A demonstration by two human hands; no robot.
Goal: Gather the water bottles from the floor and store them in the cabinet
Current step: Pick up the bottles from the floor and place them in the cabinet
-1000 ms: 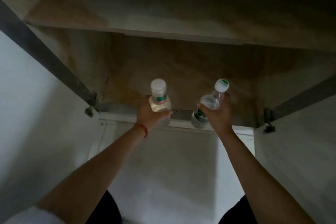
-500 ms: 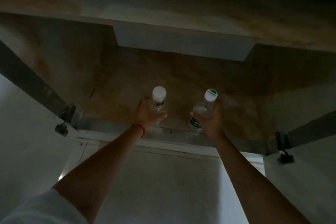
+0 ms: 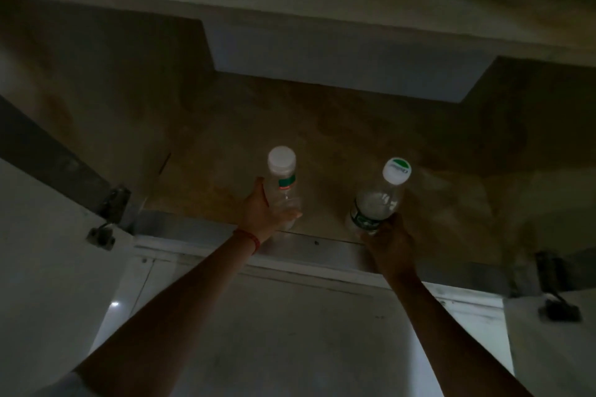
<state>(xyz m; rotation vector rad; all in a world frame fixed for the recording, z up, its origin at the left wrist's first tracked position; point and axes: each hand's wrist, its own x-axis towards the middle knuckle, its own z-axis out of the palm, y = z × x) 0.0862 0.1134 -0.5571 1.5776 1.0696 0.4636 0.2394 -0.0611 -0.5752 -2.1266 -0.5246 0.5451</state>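
Observation:
Two clear plastic water bottles stand just inside the front edge of the open cabinet's brown wooden shelf. My left hand, with a red thread round the wrist, grips the lower body of the left bottle, which has a white cap and a red-green band. My right hand holds the base of the right bottle, which has a green-and-white cap and a green label and leans slightly right. Both arms reach upward.
Two white cabinet doors hang open at left and right, with metal hinges at the shelf corners. A pale panel forms the cabinet's back. The white cabinet front runs below the shelf.
Both hands have pushed the bottles farther up and onto the shelf. The view has tilted upward, showing more of the cabinet's inside. The right bottle stands more upright than before.

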